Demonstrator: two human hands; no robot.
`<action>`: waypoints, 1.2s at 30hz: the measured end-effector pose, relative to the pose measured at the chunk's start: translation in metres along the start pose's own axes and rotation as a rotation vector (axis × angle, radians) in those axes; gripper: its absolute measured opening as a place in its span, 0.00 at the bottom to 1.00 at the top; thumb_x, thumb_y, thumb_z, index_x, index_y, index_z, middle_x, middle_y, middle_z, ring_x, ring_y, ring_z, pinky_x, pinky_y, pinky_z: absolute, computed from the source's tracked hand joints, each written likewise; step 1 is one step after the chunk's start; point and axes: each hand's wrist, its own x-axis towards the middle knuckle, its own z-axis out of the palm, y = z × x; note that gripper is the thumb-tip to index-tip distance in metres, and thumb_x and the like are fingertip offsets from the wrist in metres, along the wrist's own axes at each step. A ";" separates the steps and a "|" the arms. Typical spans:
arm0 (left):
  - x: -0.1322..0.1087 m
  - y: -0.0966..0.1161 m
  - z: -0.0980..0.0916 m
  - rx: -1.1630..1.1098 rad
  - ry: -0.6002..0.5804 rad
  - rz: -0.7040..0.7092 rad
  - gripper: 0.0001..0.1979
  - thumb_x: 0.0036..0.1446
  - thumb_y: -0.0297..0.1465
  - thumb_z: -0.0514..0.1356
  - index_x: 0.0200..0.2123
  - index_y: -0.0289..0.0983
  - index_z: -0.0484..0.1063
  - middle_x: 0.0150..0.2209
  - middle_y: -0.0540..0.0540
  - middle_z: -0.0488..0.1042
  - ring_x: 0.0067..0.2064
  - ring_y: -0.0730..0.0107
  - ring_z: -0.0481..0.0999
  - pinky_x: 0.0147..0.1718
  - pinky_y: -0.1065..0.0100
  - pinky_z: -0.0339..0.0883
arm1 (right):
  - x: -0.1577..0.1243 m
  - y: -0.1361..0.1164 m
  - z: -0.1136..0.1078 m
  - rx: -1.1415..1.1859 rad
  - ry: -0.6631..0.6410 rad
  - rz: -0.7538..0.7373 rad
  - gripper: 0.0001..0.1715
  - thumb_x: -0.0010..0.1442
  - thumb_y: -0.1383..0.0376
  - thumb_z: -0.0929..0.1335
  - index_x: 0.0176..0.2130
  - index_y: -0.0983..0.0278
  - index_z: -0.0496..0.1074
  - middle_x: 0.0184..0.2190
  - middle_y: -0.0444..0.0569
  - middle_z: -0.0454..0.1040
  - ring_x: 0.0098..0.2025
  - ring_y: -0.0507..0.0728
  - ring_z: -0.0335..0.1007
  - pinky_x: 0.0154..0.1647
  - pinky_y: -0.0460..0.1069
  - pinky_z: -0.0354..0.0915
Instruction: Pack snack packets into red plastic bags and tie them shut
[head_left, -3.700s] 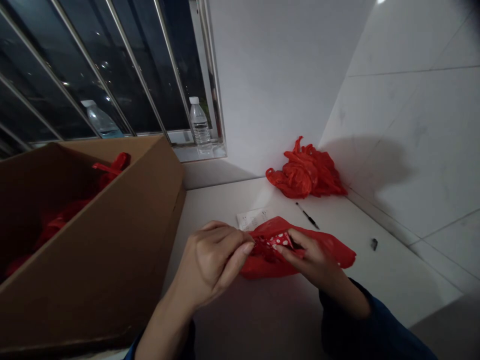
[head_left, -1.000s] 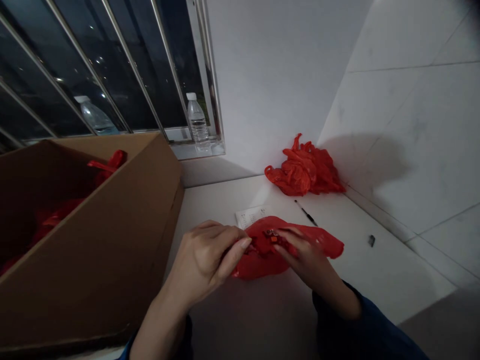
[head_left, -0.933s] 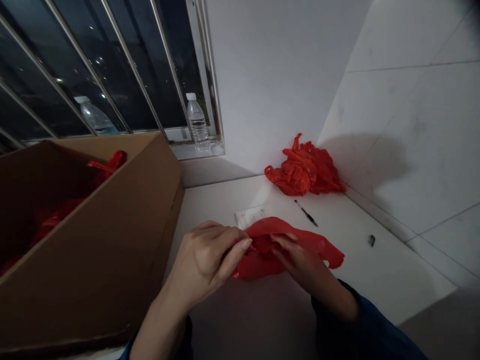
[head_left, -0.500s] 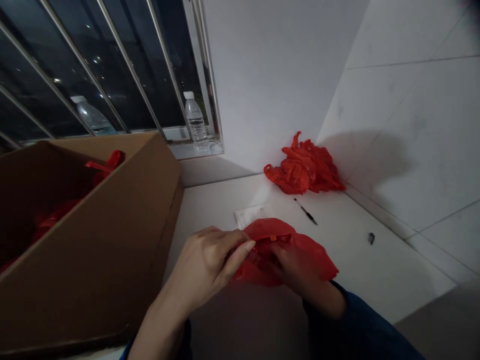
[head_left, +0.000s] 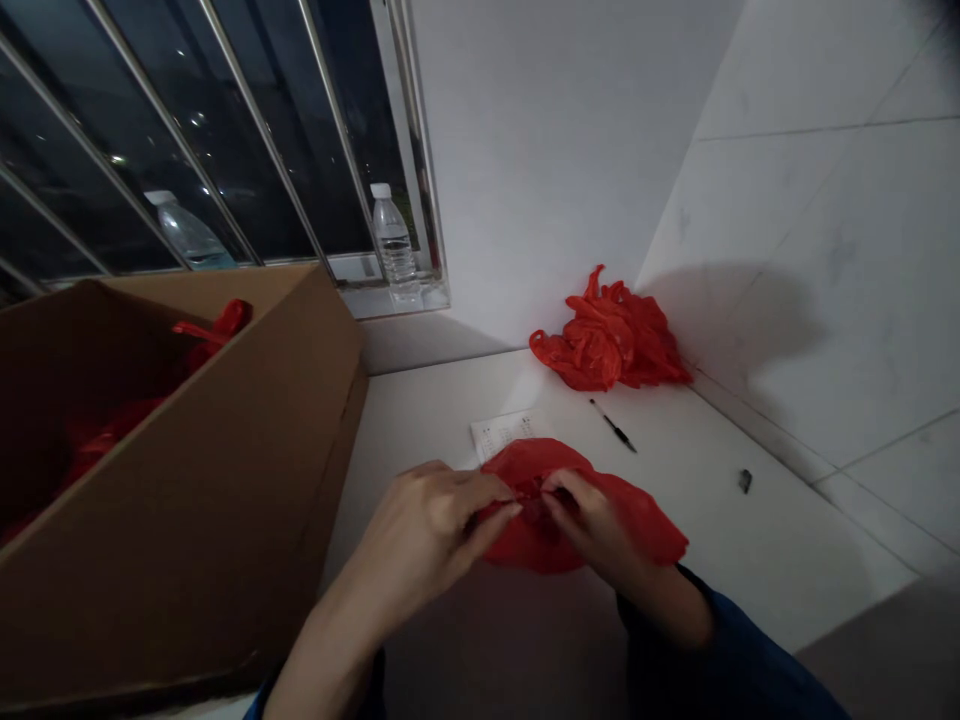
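A red plastic bag (head_left: 637, 510) lies on the white table (head_left: 750, 520) in front of me. My left hand (head_left: 427, 530) pinches the bag's left edge with closed fingers. My right hand (head_left: 592, 530) grips the bag's mouth from the right, fingers curled on the plastic. The two hands almost meet at the top of the bag. Whatever is inside the bag is hidden.
A large cardboard box (head_left: 225, 480) with red bags inside stands at the left. A heap of red bags (head_left: 607, 340) lies in the far corner, with a pen (head_left: 613, 427), a paper slip (head_left: 502, 432) and a small dark object (head_left: 744, 481) nearby. Two water bottles (head_left: 394, 245) stand on the window sill.
The spotted contents that showed in the bag's mouth are now covered by plastic. My right hand drew back over the bag and now pinches its top close to my left hand.
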 end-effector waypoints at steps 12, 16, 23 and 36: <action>0.011 -0.004 0.015 0.081 -0.150 -0.157 0.16 0.67 0.37 0.54 0.57 0.48 0.69 0.47 0.49 0.80 0.43 0.60 0.81 0.40 0.64 0.71 | -0.010 -0.018 -0.042 0.223 -0.135 0.163 0.09 0.70 0.60 0.61 0.43 0.59 0.68 0.37 0.44 0.73 0.38 0.53 0.70 0.40 0.47 0.65; 0.013 -0.001 0.014 0.046 -0.154 -0.140 0.13 0.66 0.34 0.56 0.53 0.45 0.70 0.45 0.49 0.81 0.39 0.63 0.81 0.36 0.68 0.69 | -0.008 -0.019 -0.041 0.234 -0.096 0.154 0.09 0.69 0.60 0.61 0.42 0.60 0.69 0.37 0.45 0.73 0.38 0.53 0.70 0.40 0.47 0.65; 0.014 -0.006 0.017 0.008 -0.187 -0.161 0.08 0.68 0.32 0.53 0.42 0.39 0.71 0.37 0.48 0.80 0.34 0.65 0.79 0.30 0.70 0.64 | -0.006 -0.020 -0.041 0.266 -0.046 0.220 0.11 0.68 0.59 0.62 0.45 0.60 0.69 0.31 0.44 0.75 0.31 0.53 0.70 0.31 0.47 0.64; 0.011 -0.013 0.018 -0.029 -0.203 -0.161 0.08 0.67 0.31 0.51 0.39 0.39 0.70 0.32 0.49 0.78 0.30 0.68 0.77 0.28 0.71 0.60 | -0.010 -0.017 -0.044 0.198 -0.046 0.235 0.13 0.69 0.57 0.61 0.45 0.61 0.69 0.23 0.41 0.71 0.24 0.53 0.69 0.26 0.47 0.65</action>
